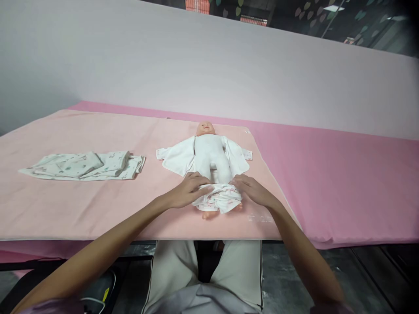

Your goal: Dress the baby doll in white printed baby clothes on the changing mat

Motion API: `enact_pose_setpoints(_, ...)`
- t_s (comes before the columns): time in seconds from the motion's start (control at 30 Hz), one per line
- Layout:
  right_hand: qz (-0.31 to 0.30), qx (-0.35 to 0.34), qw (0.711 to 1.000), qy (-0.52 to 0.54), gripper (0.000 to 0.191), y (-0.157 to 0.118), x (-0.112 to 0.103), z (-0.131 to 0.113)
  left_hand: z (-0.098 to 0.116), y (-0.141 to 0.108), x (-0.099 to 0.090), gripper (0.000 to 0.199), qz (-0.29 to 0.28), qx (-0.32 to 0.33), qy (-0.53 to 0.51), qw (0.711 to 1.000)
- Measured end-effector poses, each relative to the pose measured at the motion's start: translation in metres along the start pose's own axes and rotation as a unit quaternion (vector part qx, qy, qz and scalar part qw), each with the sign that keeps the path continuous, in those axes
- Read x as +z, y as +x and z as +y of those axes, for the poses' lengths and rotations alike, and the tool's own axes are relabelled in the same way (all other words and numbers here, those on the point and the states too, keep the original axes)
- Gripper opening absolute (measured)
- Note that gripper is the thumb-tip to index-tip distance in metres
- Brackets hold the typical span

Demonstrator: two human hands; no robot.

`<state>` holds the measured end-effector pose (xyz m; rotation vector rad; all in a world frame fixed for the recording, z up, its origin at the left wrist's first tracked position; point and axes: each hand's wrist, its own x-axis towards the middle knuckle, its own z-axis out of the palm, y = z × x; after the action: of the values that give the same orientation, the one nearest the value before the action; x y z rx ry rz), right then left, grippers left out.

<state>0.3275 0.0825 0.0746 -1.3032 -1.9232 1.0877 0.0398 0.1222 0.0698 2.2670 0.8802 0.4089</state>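
Observation:
A baby doll (212,150) lies on its back, head away from me, with its feet pointing toward me. Its arms are in the sleeves of a white baby shirt (179,156), whose front is spread to both sides. White patterned baby pants (220,198) are bunched around the lower legs, with the feet poking out below. My left hand (190,189) grips the left side of the waistband, thumb on the cloth. On the opposite side, my right hand (252,188) has its fingers closed at the waistband. The fingertips are partly hidden in the folds.
A folded white patterned cloth (88,165) lies to the left on the pale pink mat (108,209). Darker pink covering (343,187) shows on the right. A white partition (209,65) rises behind the table. My legs are under the front edge.

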Motion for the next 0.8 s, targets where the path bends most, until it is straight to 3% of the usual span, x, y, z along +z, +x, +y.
enact_pose_setpoints(0.1,-0.024,0.047,0.998,-0.041,0.064,0.026,0.008,-0.009,0.002,0.012,-0.005,0.067,-0.017,-0.049,-0.020,0.998)
enact_pose_setpoints(0.2,-0.080,0.079,0.993,-0.042,0.066,0.047,0.015,-0.011,0.003,0.025,-0.011,0.057,-0.060,-0.076,0.001,0.995)
enact_pose_setpoints(0.33,-0.157,-0.003,0.985,-0.073,0.052,0.055,0.011,-0.014,0.002,0.030,-0.019,0.042,-0.101,-0.063,-0.013,0.993)
enact_pose_setpoints(0.43,-0.165,-0.030,0.983,-0.079,0.038,0.054,0.005,-0.018,0.000,0.028,-0.022,0.034,-0.105,-0.065,-0.083,0.989)
enact_pose_setpoints(0.6,-0.173,-0.006,0.985,-0.010,0.037,0.057,-0.001,-0.018,-0.003,0.030,-0.029,0.043,-0.119,-0.081,-0.118,0.983)
enact_pose_setpoints(0.8,-0.181,0.082,0.972,0.124,0.043,0.065,0.000,-0.017,-0.017,0.043,-0.043,0.056,-0.160,-0.097,-0.176,0.967)
